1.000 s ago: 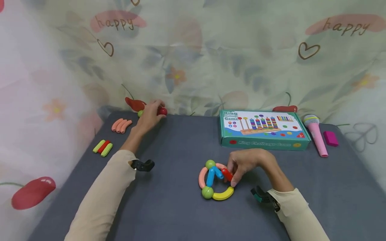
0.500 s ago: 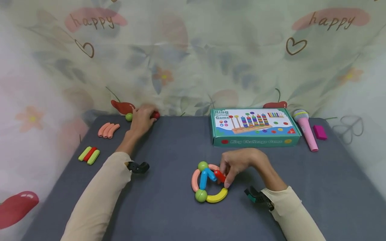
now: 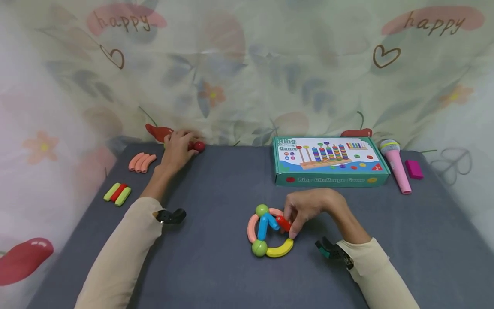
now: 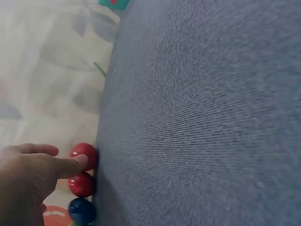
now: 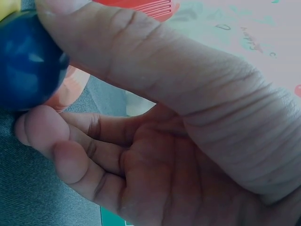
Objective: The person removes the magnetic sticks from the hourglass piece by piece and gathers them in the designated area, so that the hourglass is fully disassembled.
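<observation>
At the table's back left, my left hand (image 3: 176, 150) reaches over a row of balls. In the left wrist view its thumb touches a red ball (image 4: 90, 149), the index finger standing apart from it. A second red ball (image 4: 81, 185) and a dark blue ball (image 4: 82, 211) line up beside it. My right hand (image 3: 308, 209) pinches a blue ball (image 5: 29, 61) between thumb and fingers; the head view hides that ball. It belongs to a ring of green balls (image 3: 259, 248), pink curved sticks (image 3: 252, 228) and a yellow curved stick (image 3: 279, 249). Blue sticks (image 3: 263, 227) and a red stick (image 3: 283, 223) lie inward.
Pink curved sticks (image 3: 142, 163) lie at the left, with green and red sticks (image 3: 118, 194) nearer. A game box (image 3: 332, 162) stands at the back right, beside a pink toy microphone (image 3: 397, 167) and a magenta block (image 3: 414, 169). A patterned cloth (image 3: 247, 86) hangs behind the table.
My left hand has shifted slightly left along the row of balls, uncovering more of the red ball at its right end. The right hand keeps its hold at the ring. The head view has tilted slightly.
</observation>
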### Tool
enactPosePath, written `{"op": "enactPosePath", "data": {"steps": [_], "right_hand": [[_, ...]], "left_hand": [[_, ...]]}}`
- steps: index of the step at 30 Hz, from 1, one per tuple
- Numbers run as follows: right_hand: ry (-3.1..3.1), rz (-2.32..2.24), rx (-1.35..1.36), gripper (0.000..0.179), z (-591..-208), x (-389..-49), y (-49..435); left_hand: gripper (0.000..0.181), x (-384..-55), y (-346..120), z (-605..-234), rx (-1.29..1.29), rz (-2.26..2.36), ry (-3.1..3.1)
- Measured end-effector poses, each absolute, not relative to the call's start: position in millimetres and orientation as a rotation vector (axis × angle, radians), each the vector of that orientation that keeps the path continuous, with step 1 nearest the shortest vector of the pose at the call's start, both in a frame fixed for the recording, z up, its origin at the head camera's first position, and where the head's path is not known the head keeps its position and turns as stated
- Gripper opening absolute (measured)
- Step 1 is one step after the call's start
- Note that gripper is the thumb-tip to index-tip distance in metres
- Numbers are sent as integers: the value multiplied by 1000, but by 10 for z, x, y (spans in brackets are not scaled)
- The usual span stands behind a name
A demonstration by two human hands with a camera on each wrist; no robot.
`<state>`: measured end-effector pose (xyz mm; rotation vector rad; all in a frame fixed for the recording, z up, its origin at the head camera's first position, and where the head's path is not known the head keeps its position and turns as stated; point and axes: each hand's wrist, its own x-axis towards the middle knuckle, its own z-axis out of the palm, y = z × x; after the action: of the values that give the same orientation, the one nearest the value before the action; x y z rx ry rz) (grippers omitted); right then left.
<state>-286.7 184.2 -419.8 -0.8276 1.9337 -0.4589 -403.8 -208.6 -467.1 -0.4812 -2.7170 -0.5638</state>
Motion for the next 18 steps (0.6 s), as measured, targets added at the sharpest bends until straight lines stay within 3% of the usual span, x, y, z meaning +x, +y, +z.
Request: {"op": "enactPosePath", "data": {"steps": [13,18], "right_hand": [[1941,-459,-862,15,-4179,-2843,1855],[1929,-461,-856,16,-4188,-2854,1843]], "left_hand": [[66,-3826,-2269,-4527,-266,-546,-2937],[72,-3798,-2268,-4623,-344,-511,-2864]]}}
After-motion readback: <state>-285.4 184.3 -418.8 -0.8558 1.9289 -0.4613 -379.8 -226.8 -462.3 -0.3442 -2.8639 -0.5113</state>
